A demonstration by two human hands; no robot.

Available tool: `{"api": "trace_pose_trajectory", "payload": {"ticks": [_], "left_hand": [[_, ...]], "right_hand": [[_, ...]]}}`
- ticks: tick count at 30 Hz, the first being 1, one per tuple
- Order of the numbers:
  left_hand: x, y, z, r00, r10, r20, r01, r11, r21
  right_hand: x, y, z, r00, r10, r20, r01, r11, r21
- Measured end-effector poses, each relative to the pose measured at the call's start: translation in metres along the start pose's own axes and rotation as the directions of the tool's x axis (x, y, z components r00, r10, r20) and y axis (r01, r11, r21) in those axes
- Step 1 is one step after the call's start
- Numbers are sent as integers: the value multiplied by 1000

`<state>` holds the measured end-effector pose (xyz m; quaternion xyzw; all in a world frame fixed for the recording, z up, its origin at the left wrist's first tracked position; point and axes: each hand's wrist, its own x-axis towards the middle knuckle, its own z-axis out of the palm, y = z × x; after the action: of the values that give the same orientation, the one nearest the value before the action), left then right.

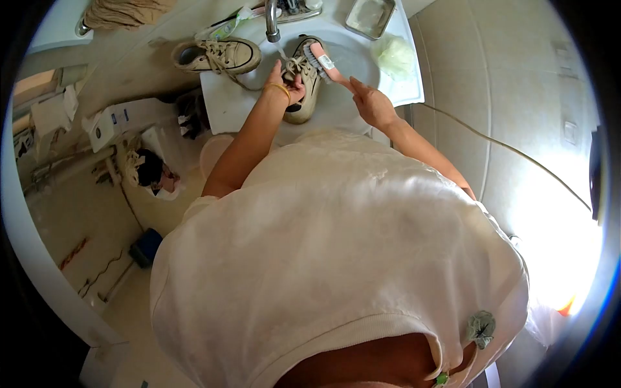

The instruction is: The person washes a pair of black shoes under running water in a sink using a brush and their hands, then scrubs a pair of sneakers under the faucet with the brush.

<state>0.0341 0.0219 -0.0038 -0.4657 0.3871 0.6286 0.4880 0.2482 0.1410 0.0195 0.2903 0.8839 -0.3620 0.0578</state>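
Note:
Over the white sink [223,115], my left hand [288,87] grips a dirty off-white sneaker [310,97] by its laced side, with a yellow bangle on the wrist. My right hand [373,105] is closed round the handle of a pink scrubbing brush [326,61]. Its grey bristles lie against the sneaker's laces, near the toe end by the faucet. A second sneaker [236,55] rests on its own at the sink's left rim, its laces trailing toward the basin. Water seems to run from the metal faucet [272,29] beside the held shoe.
A soap dish [370,16] and a pale green plastic bag [393,57] sit on the right of the sink. Behind the faucet lie a toothpaste tube [228,26] and small items. A cable [491,137] runs along the right wall. A brown towel [126,11] hangs upper left.

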Motion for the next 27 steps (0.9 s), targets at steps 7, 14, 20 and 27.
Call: {"api": "trace_pose_trajectory", "payload": {"ticks": [7,14,20,27], "left_hand": [[29,5,-2,993,113,-20,-86,845,527],[42,-17,11,928,197,316,-193,980,-46],[79,-23,-4,846,423,325,-459,887,41],[39,-19,-8,731,656,190,-624,530,574]], "right_hand": [[1,6,-8,998,-25,49,12,965,261],[3,2,-14,991,28,129,-56,973,225],[-9,5,-20,976,183,121,-183,983,-9],[2,-16,-4,980,187,62,-174,969,-177]]}}
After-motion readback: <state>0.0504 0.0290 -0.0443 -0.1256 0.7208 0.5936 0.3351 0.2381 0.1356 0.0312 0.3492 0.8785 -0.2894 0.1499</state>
